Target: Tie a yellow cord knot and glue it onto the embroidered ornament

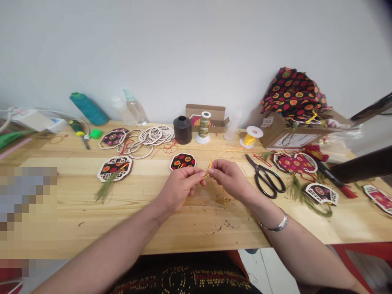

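On my feed, the yellow cord [211, 162] is at the centre of the frame, held up over the counter [122, 228]. I have the left hand [181, 184] with its grip closed to a thumb-and-finger pinch on the cord; the right hand [229, 175], just beside it, pinches the same cord, its grip equally closed. A thicker, knotted-looking stretch stands up above the pinch, a loose tail hangs below the right hand, and a strand leads to the white spool [255, 131] right of centre.

I judge the step in hand to be knotting or braiding the cord; the turns are too small for me to read. As I see it, the next move calls for one grip to hold firm while the other draws the strand snug.

The black scissors [259, 168] lie on the counter right of the hands, and a patterned panel [183, 159] sits just above the left hand in the frame.
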The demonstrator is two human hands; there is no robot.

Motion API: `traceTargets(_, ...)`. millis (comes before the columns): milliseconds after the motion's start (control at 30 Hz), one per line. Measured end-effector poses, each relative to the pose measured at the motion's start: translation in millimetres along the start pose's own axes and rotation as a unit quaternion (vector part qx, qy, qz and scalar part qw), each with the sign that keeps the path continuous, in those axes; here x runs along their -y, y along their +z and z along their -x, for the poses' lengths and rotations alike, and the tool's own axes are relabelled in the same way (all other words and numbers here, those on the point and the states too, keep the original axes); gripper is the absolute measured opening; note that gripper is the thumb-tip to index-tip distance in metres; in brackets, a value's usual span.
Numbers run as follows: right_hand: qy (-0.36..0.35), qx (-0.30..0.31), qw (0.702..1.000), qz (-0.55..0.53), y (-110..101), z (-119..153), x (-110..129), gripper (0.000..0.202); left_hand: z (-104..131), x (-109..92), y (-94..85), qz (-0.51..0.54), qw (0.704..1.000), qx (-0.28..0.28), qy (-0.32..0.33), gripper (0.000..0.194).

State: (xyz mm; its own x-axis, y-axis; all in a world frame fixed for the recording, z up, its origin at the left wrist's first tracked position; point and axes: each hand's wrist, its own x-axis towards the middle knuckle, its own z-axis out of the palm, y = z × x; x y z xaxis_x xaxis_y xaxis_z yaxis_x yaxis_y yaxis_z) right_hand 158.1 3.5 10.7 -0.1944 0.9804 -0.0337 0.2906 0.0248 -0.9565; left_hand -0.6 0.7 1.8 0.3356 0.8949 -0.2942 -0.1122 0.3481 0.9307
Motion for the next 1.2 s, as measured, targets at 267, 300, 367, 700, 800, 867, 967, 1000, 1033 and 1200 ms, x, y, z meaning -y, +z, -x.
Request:
traceTargets(267, -0.064, -0.026, 0.993, 0.092, -1, 0, -3, 0.016, 0, -2, 1.6, -0.016, 0.999, -0.023, -0.018, 0.016)
traceTargets(300, -0.066, -0.026, 0.993, 0.099, 0, 0, -3, 0.016, 0, -2, 1.8, -0.018, 0.999, -0.024, -0.017, 0.016)
traceTargets(367, -0.064, -0.029, 0.991, 0.111, 1, 0, -4, 0.017, 0, -2, 2.1, -0.025, 0.999, -0.026, -0.015, 0.016)
traceTargets(700, -0.046, -0.040, 0.992, 0.114, 1, -1, -5, 0.017, 1, -2, 3.1, -0.014, 0.999, -0.032, -0.012, 0.016)
traceTargets(800, -0.049, -0.046, 0.991, 0.115, 0, -2, -5, 0.018, 1, -4, 4.4, -0.030, 0.999, -0.044, 0.000, 0.012)
traceTargets(867, -0.050, -0.049, 0.991, 0.113, 0, -2, -5, 0.018, 2, -3, 5.3, -0.066, 0.996, -0.052, 0.022, 0.009)
traceTargets(967, -0.048, -0.054, 0.992, 0.104, -1, -3, -5, 0.018, 3, 1, 5.8, -0.169, 0.979, -0.063, 0.092, 0.010)
traceTargets(1000, -0.047, -0.057, 0.992, 0.099, -1, -3, -5, 0.018, 4, 3, 5.6, -0.210, 0.967, -0.066, 0.128, 0.011)
traceTargets(1033, -0.045, -0.062, 0.993, 0.094, -1, -3, -5, 0.018, 4, 6, 5.1, -0.252, 0.951, -0.065, 0.169, 0.014)
traceTargets(1200, -0.036, -0.073, 0.995, 0.055, 0, -3, -5, 0.018, 5, 17, 1.2, -0.401, 0.855, -0.037, 0.326, 0.024)
